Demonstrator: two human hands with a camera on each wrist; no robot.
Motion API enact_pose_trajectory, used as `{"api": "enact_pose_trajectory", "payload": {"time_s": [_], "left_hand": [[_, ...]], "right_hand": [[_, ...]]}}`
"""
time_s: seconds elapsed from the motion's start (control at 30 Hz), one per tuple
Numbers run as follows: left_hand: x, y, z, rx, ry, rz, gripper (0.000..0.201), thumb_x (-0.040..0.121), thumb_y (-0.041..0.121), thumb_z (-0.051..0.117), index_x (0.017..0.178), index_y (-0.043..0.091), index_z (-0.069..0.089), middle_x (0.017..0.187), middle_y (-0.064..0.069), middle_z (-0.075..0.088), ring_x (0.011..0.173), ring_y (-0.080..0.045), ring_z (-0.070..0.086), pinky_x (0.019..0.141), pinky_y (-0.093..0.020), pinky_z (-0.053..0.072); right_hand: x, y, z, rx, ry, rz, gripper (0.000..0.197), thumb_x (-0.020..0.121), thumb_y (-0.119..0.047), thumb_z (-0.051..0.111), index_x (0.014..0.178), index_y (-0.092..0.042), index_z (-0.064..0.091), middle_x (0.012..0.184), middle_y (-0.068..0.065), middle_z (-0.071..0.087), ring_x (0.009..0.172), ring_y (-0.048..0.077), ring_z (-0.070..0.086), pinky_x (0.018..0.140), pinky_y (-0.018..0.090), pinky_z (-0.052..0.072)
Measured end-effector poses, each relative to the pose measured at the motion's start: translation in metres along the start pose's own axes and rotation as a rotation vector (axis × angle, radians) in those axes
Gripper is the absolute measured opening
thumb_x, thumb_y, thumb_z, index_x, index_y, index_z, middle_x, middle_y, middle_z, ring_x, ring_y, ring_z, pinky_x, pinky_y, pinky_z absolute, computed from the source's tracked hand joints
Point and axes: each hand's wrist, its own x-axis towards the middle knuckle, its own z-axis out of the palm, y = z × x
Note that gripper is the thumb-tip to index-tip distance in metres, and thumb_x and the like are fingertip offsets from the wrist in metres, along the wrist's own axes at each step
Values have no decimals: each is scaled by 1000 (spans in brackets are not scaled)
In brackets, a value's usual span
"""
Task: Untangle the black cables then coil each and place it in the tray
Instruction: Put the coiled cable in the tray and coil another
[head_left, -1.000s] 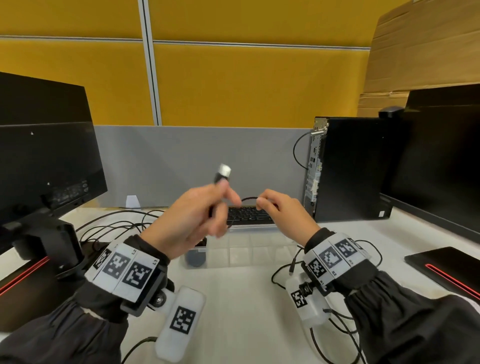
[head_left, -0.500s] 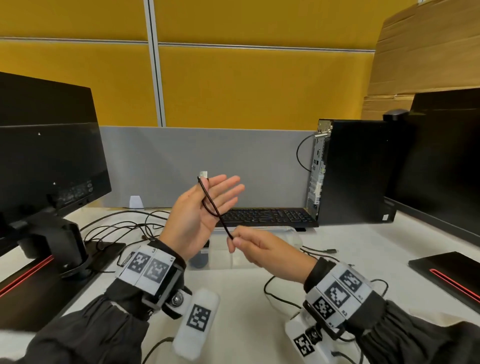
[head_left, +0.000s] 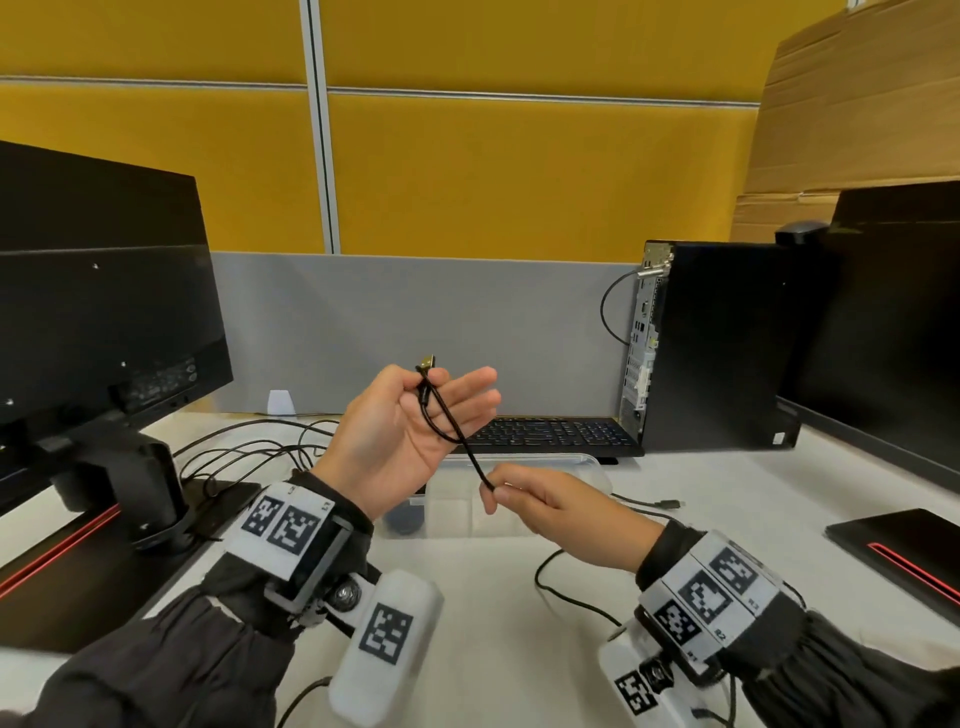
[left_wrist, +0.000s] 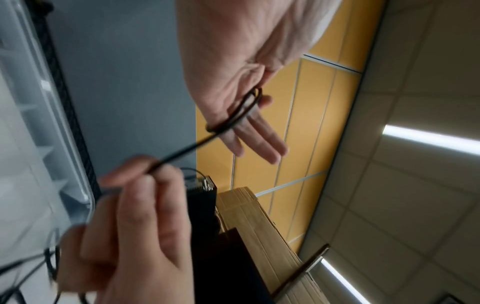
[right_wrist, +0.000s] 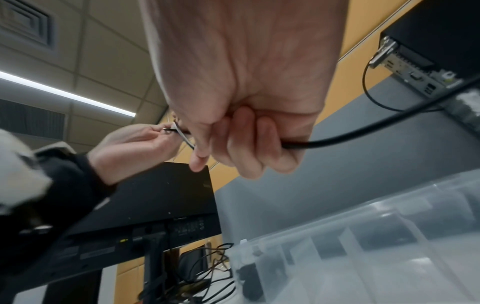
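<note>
My left hand (head_left: 410, 415) is raised palm-up with straight fingers, and its thumb pins the metal plug end (head_left: 427, 361) of a thin black cable (head_left: 452, 436) against the forefinger. The cable loops round those fingers (left_wrist: 244, 123) and runs taut down to my right hand (head_left: 498, 491), which pinches it in curled fingers (right_wrist: 233, 139). From that fist the cable trails off to the right (right_wrist: 363, 131) and hangs to the desk. The clear plastic tray (head_left: 582, 465) lies just behind both hands.
A black keyboard (head_left: 545, 434) and a PC tower (head_left: 711, 343) stand behind the tray. Monitors flank the desk at left (head_left: 93, 312) and right (head_left: 893, 322). Loose black cables (head_left: 249, 447) lie at the left, another one (head_left: 660, 503) right of the tray.
My left hand went from a closed pinch on the plug to spread fingers with the cable looped round them. My right hand dropped down and toward me, drawing the cable taut.
</note>
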Motion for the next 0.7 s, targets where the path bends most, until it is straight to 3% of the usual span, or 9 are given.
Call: {"api": "enact_pose_trajectory", "payload": {"time_s": [0.1,0.2,0.3,0.37,0.47,0.53,0.63,0.7], "left_hand": [[3,-2,-5,-10,32,13,31,94,18,22,71,14,43,60,-2,60,51,-17,59,71,-33,56],[6,1,-12,36,47,43,27,93,18,21,73,14,39,55,2,41,45,-13,41,69,-32,43],[6,3,-23,257,-47,72,29,99,16,21,82,10,44,62,-5,55,57,-19,57,71,-33,53],[5,3,-32,474,-104,82,31,101,15,23,88,6,49,78,-15,68,74,-26,67,75,-33,56],[6,-3,-41,739,-89,34,29,101,19,27,86,6,47,84,-16,72,71,-27,70,76,-33,54],[7,-9,-40,936,-95,12,30,102,22,26,85,7,46,77,-16,72,59,-26,67,67,-30,51],[7,-14,-34,1126,-160,33,33,102,26,26,82,9,46,57,-10,65,38,-18,52,57,-32,42],[2,-12,-32,1216,-152,106,35,102,28,26,77,11,43,47,1,53,39,-11,41,60,-28,42]], "right_hand": [[1,2,-3,-105,-12,34,20,102,-20,35,90,-21,51,61,-21,45,58,-3,42,57,12,31],[-2,1,-3,-136,-51,34,19,102,-21,35,90,-22,50,59,-26,46,57,-2,41,57,13,32],[-9,3,-11,-44,-73,91,21,102,-19,35,93,-16,54,51,-24,44,50,-1,40,52,10,32],[-14,5,-18,139,-87,147,21,102,-18,36,92,-16,55,48,-18,40,47,2,34,48,12,29],[-14,5,-26,370,9,167,17,100,-19,40,98,-14,57,60,-7,43,50,7,33,48,18,28],[-7,-2,-27,391,54,161,18,98,-25,45,104,-15,58,61,-7,43,50,7,32,48,18,28],[7,-12,-34,329,191,151,22,97,-29,47,87,-16,62,55,-5,33,44,6,28,43,15,25],[13,-10,-46,365,363,174,30,99,-30,42,76,-16,55,52,-5,27,41,8,23,39,17,22]]}}
